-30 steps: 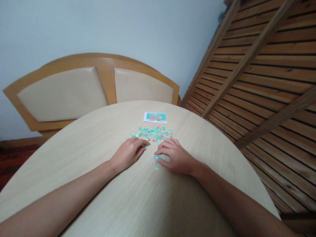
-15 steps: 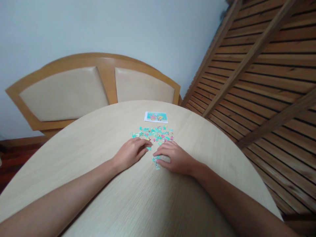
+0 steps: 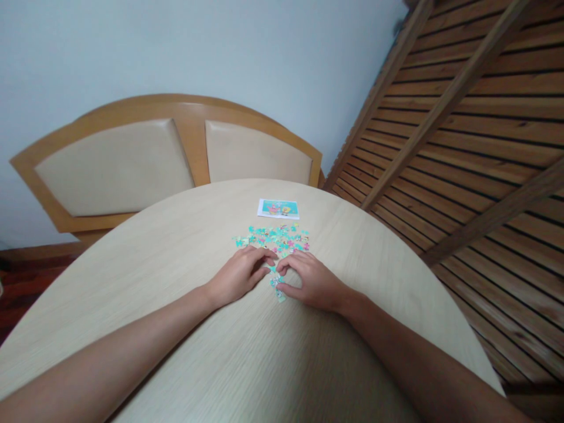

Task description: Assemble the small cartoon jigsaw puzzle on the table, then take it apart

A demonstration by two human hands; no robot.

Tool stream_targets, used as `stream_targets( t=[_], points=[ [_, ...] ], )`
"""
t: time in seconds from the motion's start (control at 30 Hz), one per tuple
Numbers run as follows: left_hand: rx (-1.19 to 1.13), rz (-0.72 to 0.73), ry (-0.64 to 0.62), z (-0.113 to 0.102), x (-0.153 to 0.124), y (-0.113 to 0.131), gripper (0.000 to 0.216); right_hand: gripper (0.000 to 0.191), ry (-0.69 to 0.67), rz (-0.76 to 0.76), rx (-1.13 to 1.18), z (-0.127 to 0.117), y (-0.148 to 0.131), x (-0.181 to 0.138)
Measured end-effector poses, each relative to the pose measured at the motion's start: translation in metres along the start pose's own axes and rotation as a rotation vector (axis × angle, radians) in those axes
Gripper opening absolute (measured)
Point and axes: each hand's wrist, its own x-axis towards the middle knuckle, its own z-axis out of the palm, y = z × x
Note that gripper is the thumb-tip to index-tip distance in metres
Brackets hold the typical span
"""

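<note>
Head view, one entry.

Surroundings: round pale-wood table (image 3: 264, 358). A small printed picture card (image 3: 278, 208) lies flat near the table's far edge. Just on the near side of the card is a scatter of loose puzzle pieces (image 3: 273, 237), mostly turquoise with pink and yellow flecks. Beyond the far edge stands a wooden bench back (image 3: 132, 158) with two cream pads, against a pale blue wall (image 3: 220, 53). A slatted wooden panel (image 3: 462, 147) runs off past the table's right edge. Nothing lies between the hands and the scatter.

Hands: both forearms come in over the near edge. The left hand (image 3: 240, 275) is palm down with fingers half curled, its tips at the near rim of the scatter. The right hand (image 3: 311, 281) is also palm down, with its forefinger and thumb curled either side of a short strip of joined pieces (image 3: 277, 286). That strip lies on the table between the two hands, toward the middle, just nearer than the scatter.

Hard to make out: the fingertips cover the strip's far end. Whether either hand pinches a piece or only presses on it cannot be told. The piece shapes and the card's print are too small to read. Both elbows are cut off by the frame.
</note>
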Motion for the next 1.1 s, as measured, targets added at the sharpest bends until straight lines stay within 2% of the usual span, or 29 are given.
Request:
stream_targets(
  t=[0.13,0.33,0.8,1.0,1.1],
  points=[
    [0.042,-0.011,0.018,0.0025,0.0002,-0.0002,0.024,0.023,0.01,0.001,0.003,0.0009,0.0007,0.0001],
    [0.17,0.045,-0.004,0.0002,0.0011,0.004,0.02,0.021,0.022,-0.001,0.005,0.0021,0.0008,0.0006],
    [0.123,0.074,-0.052,-0.0046,0.0072,0.0045,0.015,0.027,0.04,0.011,0.02,0.0016,0.0005,0.0007],
    [0.104,0.071,-0.06,-0.0042,0.006,0.0039,0.016,0.011,0.09,0.048,-0.036,0.0008,0.004,0.0001],
    [0.11,0.074,-0.048,-0.0033,0.0065,0.0036,0.017,0.014,0.102,0.076,-0.06,0.0033,0.0086,0.0003]
  ],
)
